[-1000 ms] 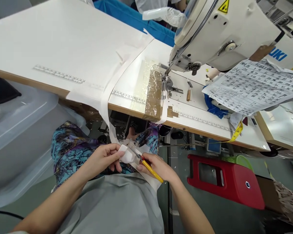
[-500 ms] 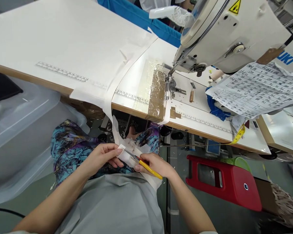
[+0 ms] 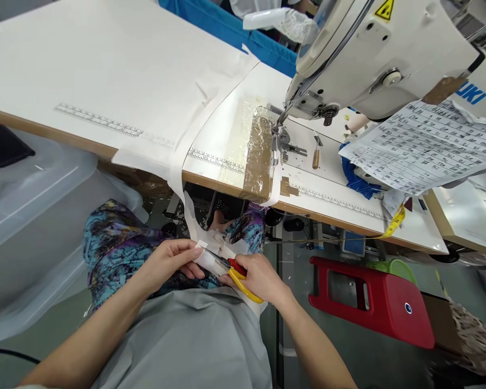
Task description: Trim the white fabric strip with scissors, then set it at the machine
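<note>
Above my lap, my left hand (image 3: 176, 260) pinches the edge of a white fabric strip (image 3: 206, 260) between thumb and fingers. Scissors (image 3: 238, 278) with yellow and red handles are gripped in my right hand (image 3: 256, 275). Their blades point left across the white strip, with the tips close to my left fingertips. More white strip (image 3: 189, 210) runs from the table edge down to my lap. Small white scraps (image 3: 217, 237) lie around it there. How far the blades have cut into the strip is too small to tell.
A sewing machine (image 3: 348, 65) stands on the white table (image 3: 105, 48), with a handwritten sheet (image 3: 425, 146) hanging from it. A small tool with a wooden handle (image 3: 316, 156) lies beside the needle. At right is a red stool (image 3: 389, 308); at left, clear plastic bins (image 3: 32, 227).
The scissor handles in my right hand have spread apart, so the red one now shows beside the yellow one. My left hand keeps its pinch in nearly the same place.
</note>
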Tool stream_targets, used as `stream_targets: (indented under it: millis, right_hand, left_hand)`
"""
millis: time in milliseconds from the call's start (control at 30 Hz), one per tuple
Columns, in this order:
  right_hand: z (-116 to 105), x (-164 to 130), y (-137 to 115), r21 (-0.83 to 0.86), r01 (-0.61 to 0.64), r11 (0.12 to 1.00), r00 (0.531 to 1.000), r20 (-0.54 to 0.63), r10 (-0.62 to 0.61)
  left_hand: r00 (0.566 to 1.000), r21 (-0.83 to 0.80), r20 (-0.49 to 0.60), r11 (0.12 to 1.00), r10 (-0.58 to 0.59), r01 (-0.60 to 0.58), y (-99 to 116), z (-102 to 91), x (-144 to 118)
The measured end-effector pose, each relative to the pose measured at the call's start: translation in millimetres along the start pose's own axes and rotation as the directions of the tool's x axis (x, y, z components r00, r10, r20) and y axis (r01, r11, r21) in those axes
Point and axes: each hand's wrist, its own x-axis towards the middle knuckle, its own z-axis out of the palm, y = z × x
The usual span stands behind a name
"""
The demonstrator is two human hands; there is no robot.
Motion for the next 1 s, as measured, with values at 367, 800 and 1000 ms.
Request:
stream_targets:
  millis: [367,800,1000]
  right_hand:
    - [-5.6,5.4,-6.0,0.061,0.012,0.998,1.0,-0.002,-0.012]
    - [16.5,-1.7,-15.9,0.425,0.207,0.881,0.917,-0.399,-0.023]
    - [0.4,-35.8,-11.4,0.441,0.159,0.883,0.869,-0.487,0.087]
  left_hand:
    - [0.999,0.071,0.039,0.997,-0.015,0.013,3.1,3.5,-2.0]
    - [0.79,0.832,-0.14,0.504,0.597,-0.233,120.5,-7.8,20.4]
    - [0.811,0.735,-0.256,0.65,0.527,-0.19,220.9,-27.8,88.4]
